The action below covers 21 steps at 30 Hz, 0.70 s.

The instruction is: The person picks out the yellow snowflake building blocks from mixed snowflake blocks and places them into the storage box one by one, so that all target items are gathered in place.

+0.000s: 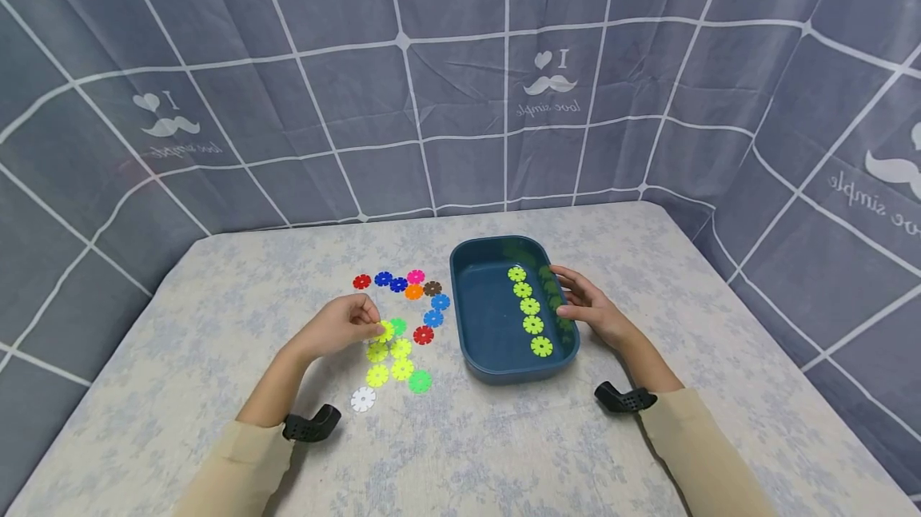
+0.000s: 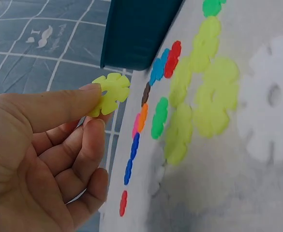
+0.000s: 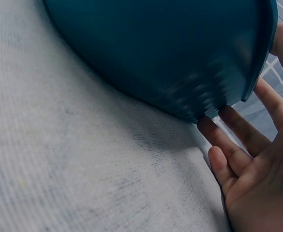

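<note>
At centre-left of the frame, a person's left grip [image 1: 335, 332] pinches a yellow disc [image 1: 387, 331] above other discs [image 1: 402, 369]. The blue tray [image 1: 489, 317], lengthwise up the frame, stands rightward, nearer the right grip [image 1: 594, 311], whose loosely spread fingers touch its side.

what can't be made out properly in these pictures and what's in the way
Left wrist view: part of the pinched yellow disc, behind the left hand.
Left wrist view: the white disc's far side, cut off by the right edge.
Right wrist view: the five discs inside the tray, behind its wall.
Right wrist view: part of the right hand, beyond the right edge.
</note>
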Each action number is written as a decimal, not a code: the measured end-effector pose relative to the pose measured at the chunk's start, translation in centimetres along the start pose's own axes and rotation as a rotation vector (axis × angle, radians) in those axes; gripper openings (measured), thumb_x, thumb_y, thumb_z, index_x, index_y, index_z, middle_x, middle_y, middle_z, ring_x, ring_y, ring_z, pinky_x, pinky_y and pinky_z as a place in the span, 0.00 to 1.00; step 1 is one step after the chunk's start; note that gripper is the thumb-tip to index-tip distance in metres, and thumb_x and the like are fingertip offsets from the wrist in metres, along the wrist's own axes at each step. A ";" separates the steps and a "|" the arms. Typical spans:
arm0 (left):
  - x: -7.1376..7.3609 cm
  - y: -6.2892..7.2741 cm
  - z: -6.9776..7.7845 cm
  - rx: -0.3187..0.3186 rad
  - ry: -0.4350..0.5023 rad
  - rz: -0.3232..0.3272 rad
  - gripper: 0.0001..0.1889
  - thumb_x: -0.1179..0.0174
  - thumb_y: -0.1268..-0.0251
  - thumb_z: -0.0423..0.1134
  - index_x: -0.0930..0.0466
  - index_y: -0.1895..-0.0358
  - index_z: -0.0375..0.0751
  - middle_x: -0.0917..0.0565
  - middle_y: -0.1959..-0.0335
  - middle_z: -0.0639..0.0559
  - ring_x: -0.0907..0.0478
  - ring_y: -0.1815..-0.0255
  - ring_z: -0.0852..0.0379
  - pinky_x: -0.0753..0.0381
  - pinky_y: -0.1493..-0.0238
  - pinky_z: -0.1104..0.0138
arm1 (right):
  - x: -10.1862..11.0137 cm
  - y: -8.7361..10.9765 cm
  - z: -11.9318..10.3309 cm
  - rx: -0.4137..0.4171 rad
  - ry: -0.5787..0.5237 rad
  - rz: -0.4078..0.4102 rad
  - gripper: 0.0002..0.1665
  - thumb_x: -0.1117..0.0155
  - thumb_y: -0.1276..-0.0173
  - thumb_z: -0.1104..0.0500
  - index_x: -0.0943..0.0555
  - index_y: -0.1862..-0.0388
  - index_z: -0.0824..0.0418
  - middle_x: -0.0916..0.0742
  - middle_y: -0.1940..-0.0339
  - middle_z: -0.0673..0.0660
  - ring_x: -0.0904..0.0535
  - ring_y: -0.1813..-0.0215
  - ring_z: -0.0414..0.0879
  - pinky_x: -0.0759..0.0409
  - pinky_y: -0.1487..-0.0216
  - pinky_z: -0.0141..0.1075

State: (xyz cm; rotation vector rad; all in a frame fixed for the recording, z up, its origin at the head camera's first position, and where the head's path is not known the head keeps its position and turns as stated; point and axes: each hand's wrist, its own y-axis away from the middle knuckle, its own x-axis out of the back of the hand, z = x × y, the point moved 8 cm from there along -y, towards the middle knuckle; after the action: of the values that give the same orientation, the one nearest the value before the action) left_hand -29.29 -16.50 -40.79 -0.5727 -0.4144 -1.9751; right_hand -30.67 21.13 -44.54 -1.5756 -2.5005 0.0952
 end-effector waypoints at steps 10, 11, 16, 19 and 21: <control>-1.1 -2.0 2.3 -0.049 0.004 0.014 0.07 0.34 0.39 0.31 0.24 0.68 0.35 0.20 0.72 0.49 0.22 0.69 0.46 0.24 0.66 0.61 | -0.1 0.0 -0.1 -0.004 0.017 0.014 0.43 0.43 0.33 0.69 0.48 0.23 0.64 0.41 0.27 0.74 0.29 0.37 0.55 0.24 0.47 0.36; -1.2 -2.2 2.5 -0.052 0.002 0.016 0.07 0.34 0.39 0.31 0.24 0.68 0.35 0.19 0.72 0.49 0.21 0.68 0.44 0.24 0.66 0.60 | -0.1 0.0 -0.1 -0.003 0.015 0.015 0.42 0.43 0.33 0.69 0.48 0.23 0.64 0.40 0.27 0.74 0.29 0.37 0.54 0.24 0.47 0.35; -1.5 -3.2 3.5 -0.054 0.017 0.030 0.07 0.35 0.38 0.31 0.24 0.69 0.36 0.19 0.71 0.42 0.22 0.66 0.36 0.25 0.68 0.62 | -0.1 0.1 -0.2 0.003 0.008 0.012 0.42 0.43 0.33 0.69 0.48 0.23 0.65 0.41 0.27 0.75 0.30 0.36 0.58 0.24 0.47 0.35; -1.5 -3.7 4.2 -0.068 0.028 0.040 0.07 0.35 0.38 0.31 0.24 0.69 0.35 0.18 0.71 0.41 0.22 0.66 0.35 0.25 0.68 0.63 | -0.2 0.0 -0.2 0.001 0.006 0.009 0.42 0.43 0.33 0.69 0.48 0.23 0.66 0.41 0.27 0.75 0.31 0.35 0.63 0.24 0.47 0.35; -1.5 -4.0 4.6 -0.082 0.038 0.049 0.07 0.35 0.38 0.31 0.24 0.69 0.35 0.18 0.71 0.42 0.22 0.65 0.35 0.25 0.66 0.62 | -0.2 0.0 -0.2 0.001 0.009 0.009 0.43 0.43 0.33 0.68 0.48 0.23 0.66 0.41 0.27 0.75 0.32 0.35 0.63 0.24 0.47 0.35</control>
State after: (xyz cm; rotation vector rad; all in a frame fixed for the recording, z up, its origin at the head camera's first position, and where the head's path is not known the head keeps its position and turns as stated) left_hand -31.27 -11.28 -37.98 -0.5914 -0.2941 -1.9599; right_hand -30.56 20.98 -44.37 -1.5839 -2.4865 0.0910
